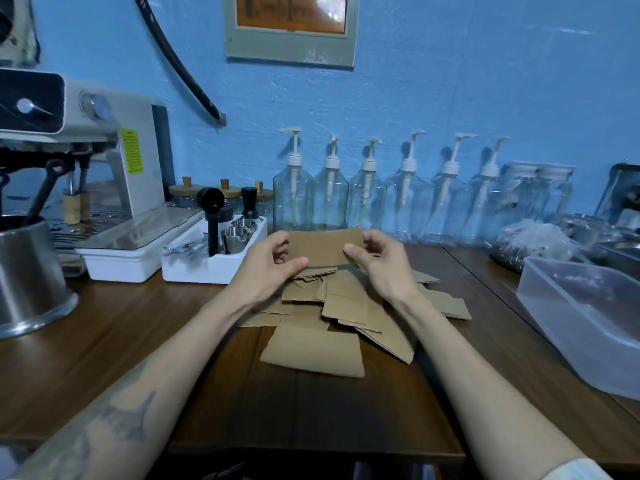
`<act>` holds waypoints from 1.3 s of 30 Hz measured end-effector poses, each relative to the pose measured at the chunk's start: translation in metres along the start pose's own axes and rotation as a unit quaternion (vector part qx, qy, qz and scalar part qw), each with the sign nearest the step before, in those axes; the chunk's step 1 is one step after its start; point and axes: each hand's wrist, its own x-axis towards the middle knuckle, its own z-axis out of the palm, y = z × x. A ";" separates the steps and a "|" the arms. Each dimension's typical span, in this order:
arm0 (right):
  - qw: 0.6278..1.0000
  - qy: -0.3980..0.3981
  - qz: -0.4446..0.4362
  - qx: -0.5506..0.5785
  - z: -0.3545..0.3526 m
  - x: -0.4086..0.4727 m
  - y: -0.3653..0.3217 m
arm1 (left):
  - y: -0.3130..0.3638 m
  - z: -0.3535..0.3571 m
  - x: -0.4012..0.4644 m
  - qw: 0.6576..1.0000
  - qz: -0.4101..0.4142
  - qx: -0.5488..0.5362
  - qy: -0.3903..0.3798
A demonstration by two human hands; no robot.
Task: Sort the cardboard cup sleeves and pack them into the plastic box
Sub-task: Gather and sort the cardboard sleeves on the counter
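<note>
Looks like the drink-making corner of a small coffee shop. At ten o'clock, an espresso machine [104, 161] on a wooden counter [114, 341], with a steel jug [27, 271] at nine o'clock. Near eleven o'clock, a white tray [194, 268] of coffee tools. Along the blue wall [450, 81], from twelve to two o'clock, a row of clear pump bottles [391, 199]. At the centre, a heap of cardboard cup sleeves [346, 306].
</note>
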 end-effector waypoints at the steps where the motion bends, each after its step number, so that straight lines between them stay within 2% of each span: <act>1: 1.000 -0.001 0.008 0.020 -0.002 0.001 0.000 | 0.001 -0.001 0.000 1.000 0.000 -0.006 0.012; 4: 0.997 0.024 0.040 0.062 -0.013 0.003 -0.001 | 0.002 -0.004 -0.001 0.999 0.004 -0.001 0.042; 6: 0.993 0.071 0.060 0.069 -0.024 0.004 0.001 | -0.002 -0.007 -0.002 0.997 -0.005 0.058 0.045; 9: 0.989 0.111 0.091 0.040 -0.034 0.003 0.011 | -0.014 -0.009 -0.005 0.982 -0.034 0.185 0.002; 13: 0.989 0.102 0.103 0.007 -0.029 0.002 0.018 | -0.022 -0.007 -0.005 0.972 -0.059 0.225 -0.041; 20: 0.993 0.085 0.078 -0.039 -0.023 0.001 0.021 | -0.018 -0.008 -0.007 0.982 -0.055 0.178 -0.041; 25: 0.993 0.086 0.078 -0.014 -0.022 0.000 0.020 | -0.010 -0.008 -0.008 0.991 -0.048 0.124 -0.014; 34: 0.992 0.091 0.088 0.024 -0.024 -0.002 0.016 | -0.004 -0.014 -0.006 0.995 -0.100 -0.017 0.003; 39: 0.994 0.076 0.073 0.012 -0.023 -0.001 0.019 | 0.002 -0.021 -0.004 0.983 -0.126 -0.103 0.084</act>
